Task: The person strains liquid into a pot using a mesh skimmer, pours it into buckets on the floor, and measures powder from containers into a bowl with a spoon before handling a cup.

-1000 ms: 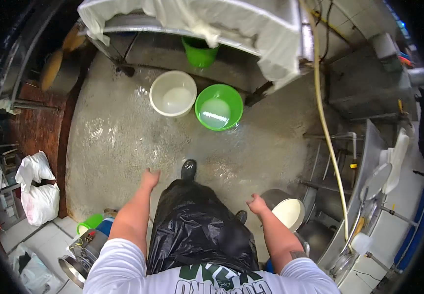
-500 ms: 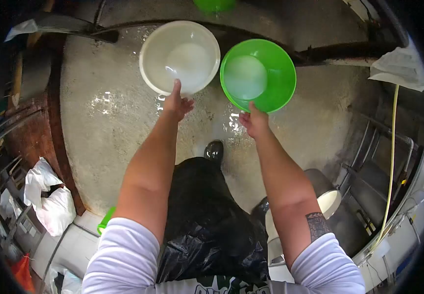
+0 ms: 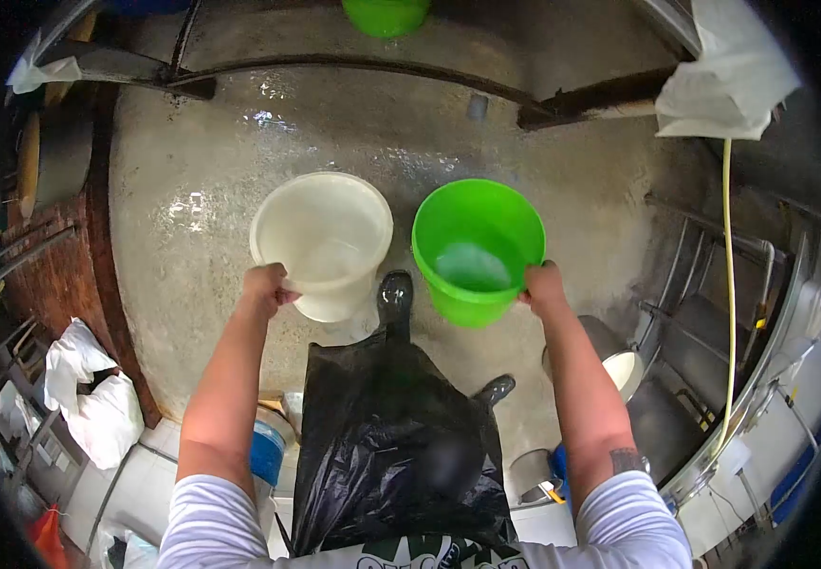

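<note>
While the left hand (image 3: pixel 267 287) clasps a round white tub (image 3: pixel 323 223), the right hand (image 3: pixel 543 286) holds a green tub (image 3: pixel 479 223).

The single view looks from the wearer's head, facing forward and steeply down past the white shirt and black apron (image 3: pixel 396 436) to the floor (image 3: pixel 211 303). The hands (image 3: pixel 266 290) (image 3: pixel 545 287) sit mid-frame at arm's length; dark curved edges ring the wide view.
</note>
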